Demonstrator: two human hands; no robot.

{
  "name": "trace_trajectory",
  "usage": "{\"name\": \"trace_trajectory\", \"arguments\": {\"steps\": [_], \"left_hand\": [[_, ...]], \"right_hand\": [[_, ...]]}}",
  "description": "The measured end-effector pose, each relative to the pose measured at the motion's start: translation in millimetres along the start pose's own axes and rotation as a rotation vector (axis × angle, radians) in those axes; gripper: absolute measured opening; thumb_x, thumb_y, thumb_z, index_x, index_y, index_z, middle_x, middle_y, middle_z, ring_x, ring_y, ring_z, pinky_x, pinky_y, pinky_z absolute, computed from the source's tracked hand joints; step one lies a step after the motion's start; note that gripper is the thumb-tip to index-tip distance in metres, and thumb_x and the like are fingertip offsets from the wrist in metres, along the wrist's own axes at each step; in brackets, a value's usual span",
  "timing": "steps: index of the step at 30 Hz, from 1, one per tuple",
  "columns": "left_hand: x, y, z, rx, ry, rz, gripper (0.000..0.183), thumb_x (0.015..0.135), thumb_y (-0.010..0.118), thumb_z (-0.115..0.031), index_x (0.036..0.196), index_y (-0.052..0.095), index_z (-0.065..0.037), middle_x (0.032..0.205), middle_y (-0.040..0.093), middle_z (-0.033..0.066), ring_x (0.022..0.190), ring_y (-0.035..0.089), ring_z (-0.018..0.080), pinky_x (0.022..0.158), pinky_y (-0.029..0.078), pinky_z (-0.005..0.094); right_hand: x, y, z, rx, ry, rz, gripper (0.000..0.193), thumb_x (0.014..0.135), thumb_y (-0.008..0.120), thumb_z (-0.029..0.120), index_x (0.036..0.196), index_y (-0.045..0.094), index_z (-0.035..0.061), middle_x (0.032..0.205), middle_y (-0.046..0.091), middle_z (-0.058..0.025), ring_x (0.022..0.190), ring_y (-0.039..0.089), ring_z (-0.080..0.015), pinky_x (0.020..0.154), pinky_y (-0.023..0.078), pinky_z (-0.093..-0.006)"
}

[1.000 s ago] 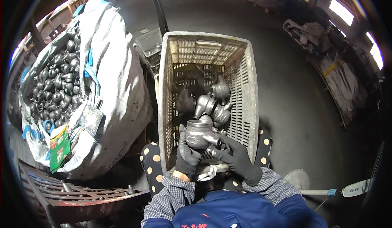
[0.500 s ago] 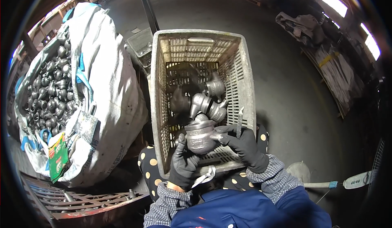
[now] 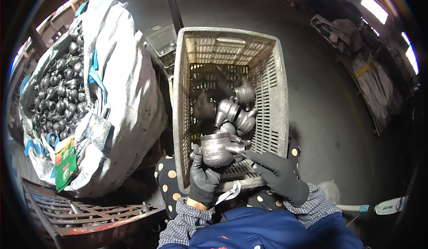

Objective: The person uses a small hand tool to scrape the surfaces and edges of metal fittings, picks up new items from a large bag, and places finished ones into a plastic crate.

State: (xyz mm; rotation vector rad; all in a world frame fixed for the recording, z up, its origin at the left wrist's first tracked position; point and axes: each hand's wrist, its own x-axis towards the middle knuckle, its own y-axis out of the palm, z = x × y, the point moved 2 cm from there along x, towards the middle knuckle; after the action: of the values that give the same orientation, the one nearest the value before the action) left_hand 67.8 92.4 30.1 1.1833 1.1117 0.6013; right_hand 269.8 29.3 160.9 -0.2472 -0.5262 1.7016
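A dark grey metal water meter body [image 3: 216,152], with a round threaded mouth on top and a side spout, is held upright over the near end of a plastic crate [image 3: 282,115]. My gloved left hand [image 3: 203,180] grips it from the left and below. Close by the spout, my gloved right hand [image 3: 280,175] has its fingers pressed together and pointing left. Whatever it holds is hidden behind the fingers. Further inside the crate lie several more meter bodies [image 3: 244,94], some in shadow.
On the left stands a big white woven sack [image 3: 133,84] full of small grey metal parts [image 3: 58,95]. A rusty red metal rack [image 3: 100,226] sits below it. A smaller crate [image 3: 161,44] is behind the sack, and stacked flat material [image 3: 372,82] lies far right.
My right hand has drawn back to the right off the spout, and the slim grey tool that stuck up from it no longer shows. The whole view has shifted slightly.
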Motion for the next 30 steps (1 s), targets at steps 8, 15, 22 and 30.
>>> {"name": "trace_trajectory", "arguments": {"steps": [8,15,22,30], "left_hand": [[-7,2,-3,0.121,0.13,-0.046,0.06,0.092,0.057,-0.032,0.142,0.036,-0.006,0.142,0.042,0.0248,0.127,0.047,0.0434,0.103,0.039,0.0665],[-9,1,-3,0.117,0.135,-0.063,0.059,0.095,0.055,-0.037,0.141,0.037,-0.005,0.139,0.044,0.0245,0.126,0.049,0.042,0.102,0.04,0.067],[-15,11,-1,0.224,0.156,-0.028,0.065,0.094,0.058,-0.039,0.14,0.035,0.001,0.138,0.044,0.0254,0.124,0.05,0.0397,0.101,0.042,0.0651],[-17,12,0,0.297,0.206,-0.015,0.06,0.097,0.054,-0.038,0.142,0.035,-0.003,0.14,0.043,0.0237,0.126,0.049,0.0386,0.102,0.041,0.065]], "right_hand": [[2,14,-9,-0.157,-0.12,-0.032,0.042,0.087,0.064,0.007,0.129,0.061,0.0105,0.078,0.061,-0.0095,0.067,0.061,-0.0199,0.062,0.048,-0.0302],[2,18,-9,-0.281,-0.139,-0.081,0.044,0.083,0.066,0.006,0.126,0.063,0.0144,0.077,0.061,-0.0068,0.066,0.06,-0.0211,0.059,0.048,-0.0317],[0,19,-11,-0.352,-0.146,-0.094,0.043,0.083,0.064,0.009,0.125,0.064,0.0164,0.077,0.062,-0.0056,0.068,0.06,-0.0212,0.057,0.048,-0.0328],[3,20,-11,-0.466,-0.199,-0.062,0.045,0.081,0.064,0.011,0.126,0.064,0.019,0.08,0.063,-0.0038,0.07,0.062,-0.0203,0.06,0.05,-0.0321]]}}
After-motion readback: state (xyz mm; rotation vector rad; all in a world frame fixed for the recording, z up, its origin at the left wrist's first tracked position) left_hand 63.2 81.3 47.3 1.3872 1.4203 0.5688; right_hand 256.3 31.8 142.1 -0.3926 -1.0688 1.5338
